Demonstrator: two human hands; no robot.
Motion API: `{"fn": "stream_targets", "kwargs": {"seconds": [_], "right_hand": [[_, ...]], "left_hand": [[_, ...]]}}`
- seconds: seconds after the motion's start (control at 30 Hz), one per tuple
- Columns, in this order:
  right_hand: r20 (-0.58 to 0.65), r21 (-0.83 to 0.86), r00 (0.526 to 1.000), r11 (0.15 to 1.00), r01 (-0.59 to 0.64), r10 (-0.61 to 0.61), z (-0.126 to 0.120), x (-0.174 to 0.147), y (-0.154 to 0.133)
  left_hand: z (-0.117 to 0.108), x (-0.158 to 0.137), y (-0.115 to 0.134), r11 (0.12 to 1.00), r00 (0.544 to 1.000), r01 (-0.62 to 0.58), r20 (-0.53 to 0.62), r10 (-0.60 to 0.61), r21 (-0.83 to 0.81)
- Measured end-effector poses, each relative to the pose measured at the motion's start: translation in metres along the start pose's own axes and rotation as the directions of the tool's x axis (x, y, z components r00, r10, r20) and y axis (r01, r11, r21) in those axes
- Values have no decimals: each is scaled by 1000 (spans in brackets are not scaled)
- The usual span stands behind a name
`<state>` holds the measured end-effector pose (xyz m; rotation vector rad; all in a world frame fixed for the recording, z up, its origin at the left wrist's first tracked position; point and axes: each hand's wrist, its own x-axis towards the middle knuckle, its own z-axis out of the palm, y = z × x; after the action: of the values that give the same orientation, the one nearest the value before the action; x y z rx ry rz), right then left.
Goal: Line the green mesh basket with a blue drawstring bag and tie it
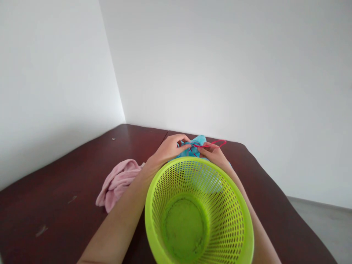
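Observation:
Beyond the basket, my left hand (172, 147) pinches the edge of a bright blue cloth (200, 139) between thumb and fingers. My right hand (216, 156) is closed on the cloth's other side, where a thin red cord (221, 142) passes its fingertips and loops out to the right. Short red strands also show against the blue fabric between both hands. The lower part of the cloth is hidden behind a green plastic basket (147, 216), which stands between my forearms with its open top facing me and nothing seen inside.
A crumpled pink cloth (121, 183) lies left of the basket, beside my left forearm. The dark red-brown table (68, 190) meets white walls at the back and left. A small pale scrap (113, 139) lies near the far left edge. Pale floor (321, 216) shows at right.

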<state>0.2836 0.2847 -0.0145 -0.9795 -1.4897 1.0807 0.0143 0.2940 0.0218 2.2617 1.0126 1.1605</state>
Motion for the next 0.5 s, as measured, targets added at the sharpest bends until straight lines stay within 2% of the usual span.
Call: {"fn": "stream_targets", "kwargs": {"seconds": [0.1, 0.2, 0.4, 0.5], "right_hand": [[-153, 40, 988, 999, 13, -7, -8, 1, -1], [-310, 72, 950, 996, 56, -31, -12, 1, -4], [-397, 94, 916, 991, 95, -50, -8, 3, -5], [-481, 105, 874, 985, 135, -68, -8, 1, -7]], "left_hand": [[-7, 1, -4, 997, 993, 36, -112, -28, 63], [-15, 0, -7, 982, 969, 148, -215, -120, 118], [-27, -7, -5, 905, 931, 286, -315, -184, 315], [-35, -8, -5, 862, 908, 352, -358, -219, 364]]}}
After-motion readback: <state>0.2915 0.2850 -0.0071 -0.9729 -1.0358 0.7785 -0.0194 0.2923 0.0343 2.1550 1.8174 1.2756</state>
